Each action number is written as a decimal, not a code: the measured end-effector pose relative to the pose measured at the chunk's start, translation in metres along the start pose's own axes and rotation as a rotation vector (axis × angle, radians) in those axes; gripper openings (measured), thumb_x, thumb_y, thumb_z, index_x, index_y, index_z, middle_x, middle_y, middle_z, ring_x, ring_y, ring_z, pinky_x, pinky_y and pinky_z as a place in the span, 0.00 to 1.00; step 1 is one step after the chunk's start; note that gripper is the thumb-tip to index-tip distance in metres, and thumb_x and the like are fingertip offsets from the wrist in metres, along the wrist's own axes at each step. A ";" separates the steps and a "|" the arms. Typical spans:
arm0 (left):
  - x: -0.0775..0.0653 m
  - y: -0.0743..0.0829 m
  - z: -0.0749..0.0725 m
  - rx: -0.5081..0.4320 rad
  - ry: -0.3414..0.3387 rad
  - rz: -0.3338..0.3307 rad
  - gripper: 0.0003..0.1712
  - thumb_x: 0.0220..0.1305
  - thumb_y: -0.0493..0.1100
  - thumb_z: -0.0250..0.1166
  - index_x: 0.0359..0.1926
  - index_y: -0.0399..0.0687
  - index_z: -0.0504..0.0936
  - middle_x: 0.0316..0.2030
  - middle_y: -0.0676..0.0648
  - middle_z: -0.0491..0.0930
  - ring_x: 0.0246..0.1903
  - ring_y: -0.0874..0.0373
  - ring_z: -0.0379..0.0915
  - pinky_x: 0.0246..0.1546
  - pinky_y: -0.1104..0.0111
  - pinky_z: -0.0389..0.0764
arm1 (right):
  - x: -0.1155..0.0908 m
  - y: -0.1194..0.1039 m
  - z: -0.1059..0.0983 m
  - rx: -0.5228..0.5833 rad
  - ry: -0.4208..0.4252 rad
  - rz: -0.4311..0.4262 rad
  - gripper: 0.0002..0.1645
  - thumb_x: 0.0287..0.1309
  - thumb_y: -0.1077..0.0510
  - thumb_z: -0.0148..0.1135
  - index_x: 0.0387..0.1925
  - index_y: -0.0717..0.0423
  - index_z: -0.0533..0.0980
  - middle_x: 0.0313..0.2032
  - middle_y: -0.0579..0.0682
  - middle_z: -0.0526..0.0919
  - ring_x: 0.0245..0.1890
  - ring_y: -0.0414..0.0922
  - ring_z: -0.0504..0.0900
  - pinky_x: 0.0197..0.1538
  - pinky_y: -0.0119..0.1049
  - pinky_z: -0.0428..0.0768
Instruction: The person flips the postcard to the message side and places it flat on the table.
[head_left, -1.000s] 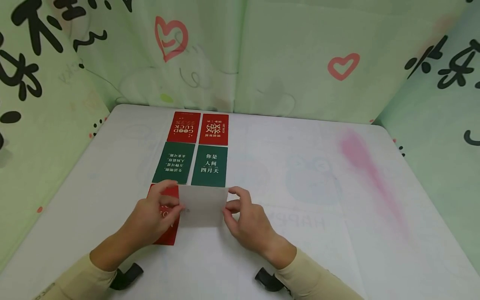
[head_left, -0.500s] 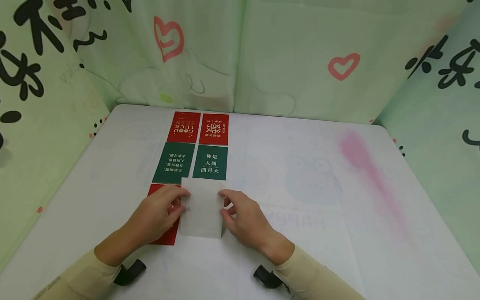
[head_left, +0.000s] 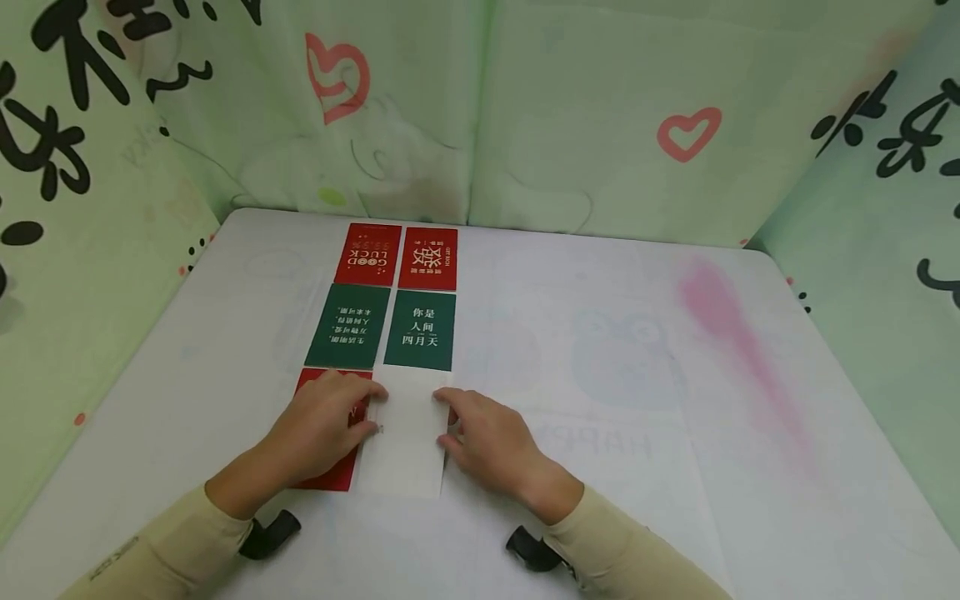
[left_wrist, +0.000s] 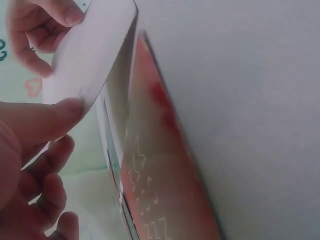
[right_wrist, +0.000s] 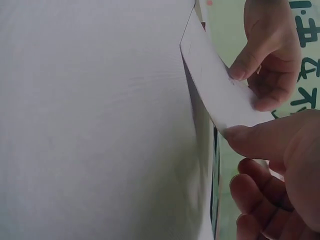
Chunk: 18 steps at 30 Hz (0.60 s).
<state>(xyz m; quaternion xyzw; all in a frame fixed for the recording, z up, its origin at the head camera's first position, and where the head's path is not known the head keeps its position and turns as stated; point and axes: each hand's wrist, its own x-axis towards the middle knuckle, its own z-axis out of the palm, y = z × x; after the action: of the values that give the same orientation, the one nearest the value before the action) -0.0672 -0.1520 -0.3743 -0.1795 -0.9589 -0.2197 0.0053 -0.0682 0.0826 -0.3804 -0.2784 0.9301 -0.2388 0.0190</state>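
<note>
Between both hands is a card (head_left: 407, 450) with its plain white side up. My left hand (head_left: 322, 425) holds its left edge with thumb and finger, and my right hand (head_left: 497, 442) holds the right edge the same way. In the left wrist view the card (left_wrist: 92, 55) slants over the table, a gap showing under its edge. A red card (head_left: 333, 477) lies just left of it, partly hidden by my left hand. Directly beyond the white side is a green card (head_left: 420, 332) with white characters.
Another green card (head_left: 347, 327) lies beside the first. Two red cards, one reading GOOD LUCK (head_left: 367, 255) and one with a large character (head_left: 427, 259), form the far row. A white cloth covers the table (head_left: 600, 500); a green curtain (head_left: 570, 125) hangs behind.
The white-sided card has tipped from steeply raised to nearly flat, its near edge coming toward me. It briefly overlapped the green card beyond, then slid back. Both hands moved slightly closer together.
</note>
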 end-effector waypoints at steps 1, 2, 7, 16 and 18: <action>0.000 0.000 0.001 0.010 -0.012 -0.005 0.32 0.41 0.42 0.84 0.51 0.45 0.85 0.45 0.45 0.84 0.46 0.48 0.75 0.45 0.52 0.82 | 0.001 0.000 0.001 -0.005 -0.016 0.005 0.28 0.58 0.59 0.73 0.59 0.59 0.74 0.34 0.46 0.80 0.31 0.41 0.76 0.35 0.33 0.79; 0.000 -0.001 0.001 0.018 -0.027 -0.011 0.32 0.40 0.42 0.84 0.51 0.45 0.85 0.45 0.45 0.84 0.44 0.49 0.75 0.45 0.52 0.82 | 0.001 0.000 0.002 -0.010 -0.034 0.012 0.28 0.58 0.58 0.73 0.59 0.59 0.74 0.33 0.46 0.79 0.31 0.41 0.76 0.35 0.33 0.78; -0.002 -0.001 0.002 0.044 -0.067 -0.013 0.33 0.39 0.45 0.85 0.51 0.48 0.86 0.45 0.46 0.84 0.42 0.50 0.73 0.45 0.52 0.80 | 0.002 -0.001 0.004 -0.024 -0.092 0.031 0.28 0.58 0.58 0.73 0.58 0.59 0.74 0.32 0.44 0.78 0.30 0.40 0.75 0.35 0.34 0.78; 0.000 -0.001 0.004 0.068 -0.119 -0.025 0.32 0.42 0.44 0.84 0.51 0.46 0.85 0.46 0.44 0.84 0.42 0.50 0.73 0.44 0.53 0.78 | 0.003 -0.001 0.006 -0.016 -0.132 0.051 0.28 0.59 0.57 0.72 0.59 0.58 0.73 0.32 0.43 0.77 0.30 0.40 0.74 0.36 0.33 0.76; 0.001 -0.002 0.005 0.076 -0.122 -0.021 0.31 0.42 0.44 0.84 0.51 0.46 0.85 0.45 0.44 0.84 0.42 0.50 0.72 0.43 0.54 0.78 | 0.004 -0.001 0.006 -0.011 -0.139 0.059 0.28 0.59 0.57 0.72 0.59 0.58 0.73 0.32 0.43 0.77 0.31 0.40 0.74 0.36 0.33 0.76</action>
<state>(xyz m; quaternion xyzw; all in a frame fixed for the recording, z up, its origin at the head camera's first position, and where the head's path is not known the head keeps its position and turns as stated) -0.0683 -0.1514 -0.3796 -0.1821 -0.9669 -0.1717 -0.0487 -0.0701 0.0774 -0.3847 -0.2668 0.9357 -0.2130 0.0891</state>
